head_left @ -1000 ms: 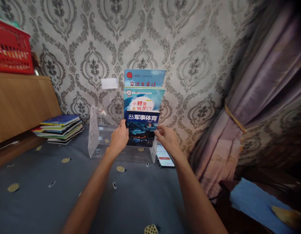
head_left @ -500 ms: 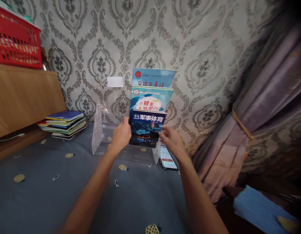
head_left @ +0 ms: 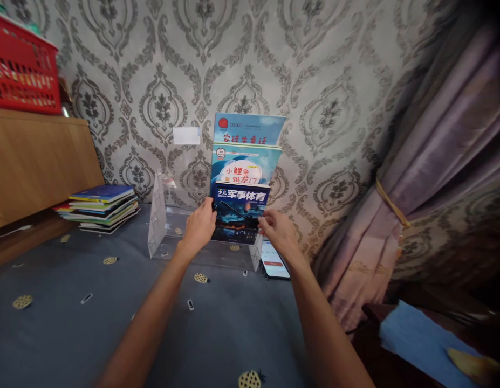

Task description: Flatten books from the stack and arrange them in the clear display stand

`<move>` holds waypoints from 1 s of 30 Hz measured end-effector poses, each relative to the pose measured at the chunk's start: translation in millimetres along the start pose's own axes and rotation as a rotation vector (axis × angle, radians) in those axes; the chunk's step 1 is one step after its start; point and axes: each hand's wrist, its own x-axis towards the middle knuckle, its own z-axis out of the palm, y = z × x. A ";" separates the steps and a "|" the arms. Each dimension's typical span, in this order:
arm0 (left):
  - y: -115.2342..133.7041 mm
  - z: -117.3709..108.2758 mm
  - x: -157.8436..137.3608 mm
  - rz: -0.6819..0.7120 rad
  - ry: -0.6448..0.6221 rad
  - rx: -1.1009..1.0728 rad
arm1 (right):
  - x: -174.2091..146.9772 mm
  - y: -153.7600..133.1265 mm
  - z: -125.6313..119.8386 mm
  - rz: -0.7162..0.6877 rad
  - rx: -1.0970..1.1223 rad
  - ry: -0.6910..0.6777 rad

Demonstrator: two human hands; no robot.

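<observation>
A dark blue book (head_left: 240,215) with a night scene on its cover stands in the lowest tier of a clear acrylic book rack (head_left: 156,221). My left hand (head_left: 200,223) is closed on the book's left edge, its thumb out of sight. At the right edge, my right hand (head_left: 276,229) pinches the same book between thumb and fingers. Behind it a teal book (head_left: 250,156) with a white oval stands one tier higher. Highest and rearmost is a light blue book (head_left: 250,126) with a red badge. The left part of the rack holds no books.
A phone (head_left: 276,261) lies by the rack's right end. Left of the rack is a pile of books (head_left: 104,202), near a wooden cabinet (head_left: 39,161) bearing a red basket (head_left: 23,70). A tied curtain (head_left: 367,253) hangs at right, above a blue cloth (head_left: 419,339).
The whole view has shifted slightly, so things appear a little further left. Both hands keep their hold on the dark blue book, which stays in about the same place in the rack.
</observation>
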 end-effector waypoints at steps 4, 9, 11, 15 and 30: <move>-0.9 0.9 0.8 0.003 -0.003 0.003 | -0.4 -0.1 -0.4 -0.007 0.010 0.008; -4.3 0.9 1.0 0.026 0.019 -0.001 | -1.1 -0.7 -6.8 -0.012 0.042 0.000; -5.7 1.0 1.1 0.034 0.029 -0.010 | -1.3 -1.5 -9.7 -0.011 0.067 0.003; -7.9 3.1 2.4 0.052 0.050 -0.019 | -2.1 -3.2 -13.8 -0.014 0.140 0.020; -8.1 11.8 6.6 0.085 0.084 -0.053 | 5.0 8.1 -10.9 -0.150 0.013 0.092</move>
